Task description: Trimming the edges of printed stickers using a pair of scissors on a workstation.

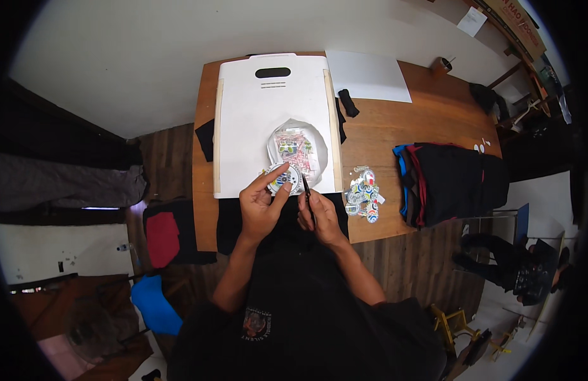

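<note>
My left hand is closed on a round printed patch, pinched between thumb and fingers near the board's front edge. Just to its right, my right hand grips a slim dark pointed tool, its tip close to the patch's edge. Whether the tool is a pair of snips or tweezers is too small to tell. Beyond my hands, a round whitish container holds several small printed pieces in white, red and green. It rests on a white board with a handle slot at its far end.
Cut round patches lie in a loose pile on the wooden table to the right. Farther right is a stack of folded dark garments. A white sheet and a brown cup lie behind. Another person is at far right.
</note>
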### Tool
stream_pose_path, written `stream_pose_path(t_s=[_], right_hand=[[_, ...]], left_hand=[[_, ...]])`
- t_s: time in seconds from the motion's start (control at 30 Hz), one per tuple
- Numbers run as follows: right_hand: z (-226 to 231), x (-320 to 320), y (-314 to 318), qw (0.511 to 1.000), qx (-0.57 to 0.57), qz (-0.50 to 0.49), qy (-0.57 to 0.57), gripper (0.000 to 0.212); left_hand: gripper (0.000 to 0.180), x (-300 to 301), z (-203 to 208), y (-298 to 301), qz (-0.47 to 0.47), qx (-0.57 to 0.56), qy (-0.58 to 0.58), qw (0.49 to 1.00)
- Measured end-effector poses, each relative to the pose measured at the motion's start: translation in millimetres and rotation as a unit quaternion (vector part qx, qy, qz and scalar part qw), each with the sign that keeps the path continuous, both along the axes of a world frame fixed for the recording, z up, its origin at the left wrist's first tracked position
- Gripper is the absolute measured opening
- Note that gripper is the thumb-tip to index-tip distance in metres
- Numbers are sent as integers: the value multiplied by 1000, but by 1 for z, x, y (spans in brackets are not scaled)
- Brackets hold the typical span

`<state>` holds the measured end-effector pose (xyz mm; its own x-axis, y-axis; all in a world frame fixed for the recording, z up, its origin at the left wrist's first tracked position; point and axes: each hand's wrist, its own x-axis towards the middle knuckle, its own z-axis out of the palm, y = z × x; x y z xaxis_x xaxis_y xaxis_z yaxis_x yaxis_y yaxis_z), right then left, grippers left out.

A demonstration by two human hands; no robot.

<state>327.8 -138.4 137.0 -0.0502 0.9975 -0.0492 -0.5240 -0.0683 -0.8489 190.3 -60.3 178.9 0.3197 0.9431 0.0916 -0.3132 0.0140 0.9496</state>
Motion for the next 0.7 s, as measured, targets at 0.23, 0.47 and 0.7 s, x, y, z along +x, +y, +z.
stream_pose_path(t_s=[0.23, 0.47, 0.7], right_hand=[[-4, -7, -5, 1000, 16, -9, 10, 41], [-4, -8, -4, 1000, 20, -7, 15, 39], [-1, -6, -2, 1000, 9, -7, 20, 38]], left_hand=[[36, -7, -6, -9, -10, 3, 18, 1000], [37, -9, -8, -9, -22, 0, 12, 1000], [37, -9, -7, -7, -25, -7, 10, 1000]])
